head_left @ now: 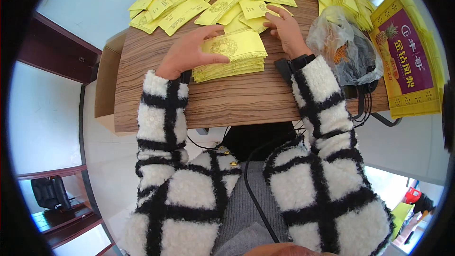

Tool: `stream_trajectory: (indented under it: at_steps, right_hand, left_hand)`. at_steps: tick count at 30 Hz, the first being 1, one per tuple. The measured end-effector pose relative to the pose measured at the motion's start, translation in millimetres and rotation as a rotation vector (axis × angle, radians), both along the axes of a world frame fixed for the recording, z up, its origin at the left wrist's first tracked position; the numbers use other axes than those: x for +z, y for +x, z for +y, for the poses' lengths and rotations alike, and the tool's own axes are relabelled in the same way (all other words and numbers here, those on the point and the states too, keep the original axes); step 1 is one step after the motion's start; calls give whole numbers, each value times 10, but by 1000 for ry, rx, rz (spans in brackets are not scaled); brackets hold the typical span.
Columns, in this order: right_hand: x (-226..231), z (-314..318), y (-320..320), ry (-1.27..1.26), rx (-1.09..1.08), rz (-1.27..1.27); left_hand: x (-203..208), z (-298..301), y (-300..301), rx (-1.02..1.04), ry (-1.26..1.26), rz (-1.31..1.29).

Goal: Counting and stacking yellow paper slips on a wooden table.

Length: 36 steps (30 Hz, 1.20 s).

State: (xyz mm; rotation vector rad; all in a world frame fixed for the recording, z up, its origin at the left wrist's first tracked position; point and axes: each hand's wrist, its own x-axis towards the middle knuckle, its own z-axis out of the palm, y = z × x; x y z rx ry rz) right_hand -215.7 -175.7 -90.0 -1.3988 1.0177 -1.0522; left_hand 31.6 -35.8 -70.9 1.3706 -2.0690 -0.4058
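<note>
At upper centre the stack [239, 50] ran left-to-right, left hand [187, 50] touching it, grip unclear, right hand [288, 31] empty, farther off.

Packet stack [242, 51] on desk [222, 104], before packet pile [225, 7]

Yellow stack [244, 45]: brightly lit, pattern sharp
Plastic bag [348, 42]: pale glints
Rim: blackened, edges bowed (fisheye)

Fuzzy blk/wht-sleeved forearms [162, 114] fwd, bare L hand [188, 51] w/ thumb & fingers apart, bare R hand [287, 31] w/ fingers half-bent.
</note>
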Motion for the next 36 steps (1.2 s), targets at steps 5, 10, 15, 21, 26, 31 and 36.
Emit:
stream_trajectory:
  at_steps: [5, 10, 15, 21, 26, 31, 36]
  right_hand:
    - [10, -53, -39, 141, 188, -248]
    - [9, -58, 0, 182, 282, -364]
    - [31, -123, 23, 265, 351, -514]
    - [30, -211, 76, 400, 294, -602]
    - [81, -121, 143, 318, 239, -443]
    - [243, 129, 179, -14, 173, -285]
    - [271, 339, 281, -409, 270, -134]
  left_hand:
    - [0, -70, 57, 109, 77, 308]
    - [-81, -125, 134, 122, 97, 517]
    - [-107, -142, 145, 132, 71, 575]
    - [-127, -164, 127, 129, 60, 621]
    - [-149, -164, 160, 126, 70, 636]
    - [-92, -138, 123, 159, 53, 623]
    - [-120, -165, 150, 158, -29, 630]
